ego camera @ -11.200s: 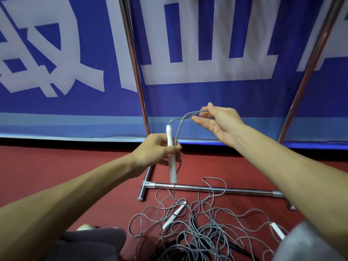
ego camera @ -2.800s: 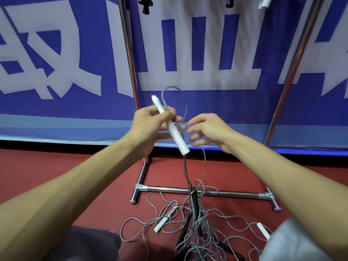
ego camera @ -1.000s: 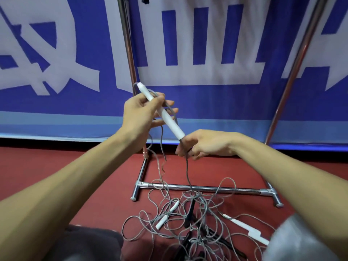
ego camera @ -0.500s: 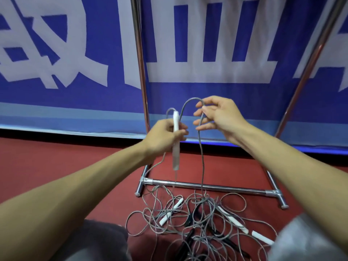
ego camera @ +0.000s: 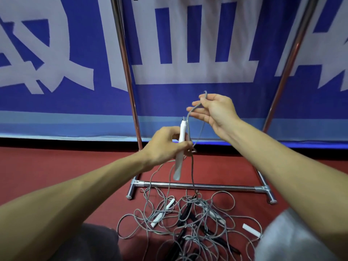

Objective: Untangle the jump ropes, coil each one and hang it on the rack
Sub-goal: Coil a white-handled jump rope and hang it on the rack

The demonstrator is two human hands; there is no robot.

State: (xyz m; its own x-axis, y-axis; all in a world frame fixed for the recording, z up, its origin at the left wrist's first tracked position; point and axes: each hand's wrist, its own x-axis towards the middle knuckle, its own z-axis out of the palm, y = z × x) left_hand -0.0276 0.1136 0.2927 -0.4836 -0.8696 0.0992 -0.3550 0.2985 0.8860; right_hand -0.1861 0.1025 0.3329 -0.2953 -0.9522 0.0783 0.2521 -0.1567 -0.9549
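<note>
My left hand [ego camera: 165, 146] grips an upright white jump-rope handle [ego camera: 179, 159] in front of the rack. Its grey cord [ego camera: 192, 170] loops up to my right hand [ego camera: 214, 112], which pinches the loop between thumb and fingers, then drops to the floor. A tangle of grey ropes [ego camera: 188, 225] lies on the red floor below, with white handles [ego camera: 162, 211] [ego camera: 251, 230] and black handles [ego camera: 185, 210] mixed in. The chrome rack's bottom bar [ego camera: 199, 185] crosses just behind the pile.
The rack's two chrome uprights [ego camera: 125, 72] [ego camera: 288, 68] rise at left and right of my hands. A blue and white banner [ego camera: 188, 53] covers the wall behind. My knees [ego camera: 94, 242] [ego camera: 290, 240] fill the bottom corners beside the pile.
My right hand has lifted the cord loop higher and further right. My left hand with the handle has dropped slightly; the pile on the floor has hardly shifted.
</note>
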